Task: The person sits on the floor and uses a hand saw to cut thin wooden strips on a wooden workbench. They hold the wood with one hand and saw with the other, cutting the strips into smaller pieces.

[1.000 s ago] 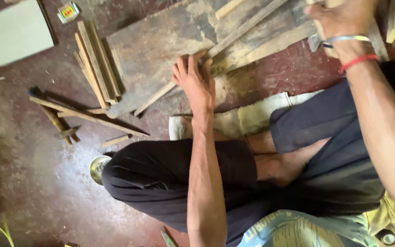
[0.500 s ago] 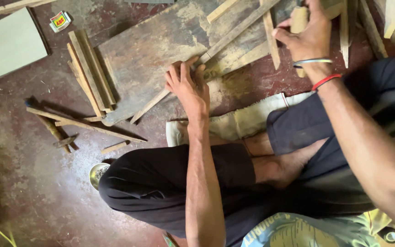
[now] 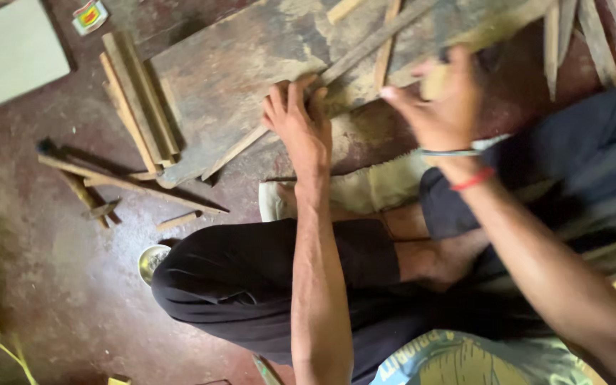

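Observation:
I sit cross-legged on the floor before a dark, worn wooden board (image 3: 237, 78). My left hand (image 3: 299, 122) lies palm down at the board's near edge, fingers spread over a long thin wooden strip (image 3: 336, 71) that runs diagonally across it. My right hand (image 3: 440, 107), with a bangle and a red thread at the wrist, hovers blurred above the board's right part. It is closed on a small pale wooden piece (image 3: 433, 80).
A stack of wooden slats (image 3: 137, 100) lies left of the board, with loose sticks (image 3: 119, 182) below it. More slats (image 3: 586, 36) lie at the top right. A pale square tile (image 3: 12, 50), a small colourful box (image 3: 89, 16) and a metal bowl (image 3: 150, 260) rest on the reddish floor.
My right hand has come from the top right down and left toward the board, holding the small pale piece. My left hand has stayed on the strip.

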